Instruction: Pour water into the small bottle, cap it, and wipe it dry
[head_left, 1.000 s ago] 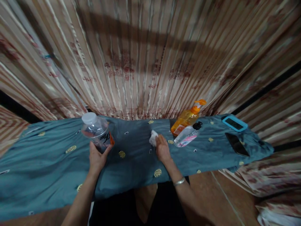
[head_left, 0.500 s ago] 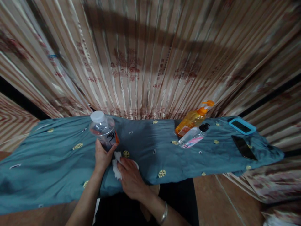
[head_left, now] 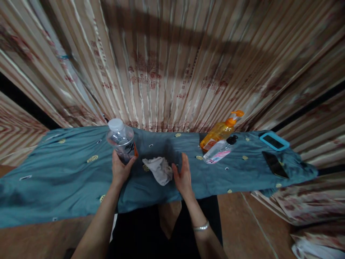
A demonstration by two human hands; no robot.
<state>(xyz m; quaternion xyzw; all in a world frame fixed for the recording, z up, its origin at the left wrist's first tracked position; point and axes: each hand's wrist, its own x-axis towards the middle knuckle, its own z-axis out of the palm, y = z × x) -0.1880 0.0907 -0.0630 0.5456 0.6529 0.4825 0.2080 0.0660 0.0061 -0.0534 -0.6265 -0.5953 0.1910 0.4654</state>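
1. Nearest me, my right hand (head_left: 183,176) is open, fingers spread, just right of a crumpled white cloth (head_left: 160,169) lying on the blue sheet (head_left: 67,180).
2. Left of it, my left hand (head_left: 121,171) grips a clear bottle (head_left: 121,140), upright.
3. Farther right, an orange pump bottle (head_left: 219,131) leans above a small clear bottle (head_left: 217,154).

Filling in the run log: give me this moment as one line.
left hand: holds bottle upright | right hand: open, beside tissue | cloth: under all | pump bottle: far right

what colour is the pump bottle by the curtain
Orange, with an orange pump top; the pump bottle shows in the head view.
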